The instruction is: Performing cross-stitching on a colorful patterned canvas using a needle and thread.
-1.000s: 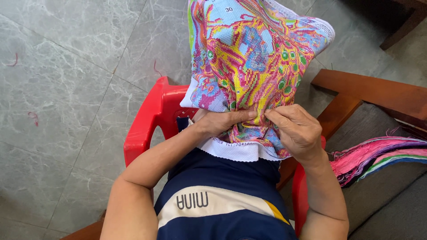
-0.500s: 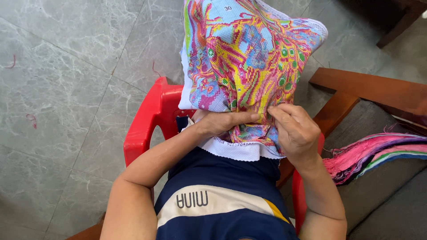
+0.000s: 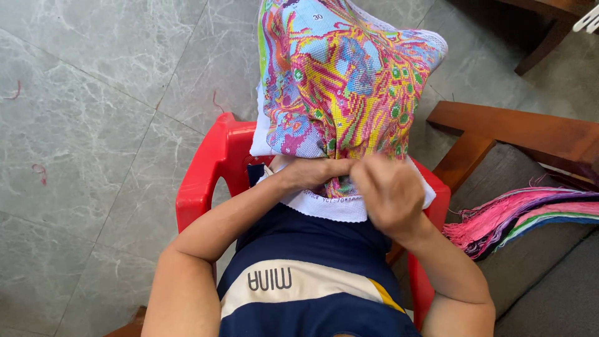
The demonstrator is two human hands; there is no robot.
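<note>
The right hand point(image 3: 388, 195) was blurred, its fingers curled at the lower edge of the colourful cross-stitch cloth point(image 3: 340, 87); whether it pinched anything I could not tell. The left hand point(image 3: 312, 173) gripped that same edge, half hidden beneath it. The cloth hung over a red plastic chair point(image 3: 206, 171), with pink thread skeins point(image 3: 518, 215) on the sofa point(image 3: 549, 287) alongside.

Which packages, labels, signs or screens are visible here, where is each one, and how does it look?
No packages, signs or screens are in view.
Printed marks on the cross-stitch cloth: small dark marks at its top edge and along its white lower border, between the left hand and right hand.
Lettering on the shirt: dark letters on a cream band across navy fabric, bottom centre.
</note>
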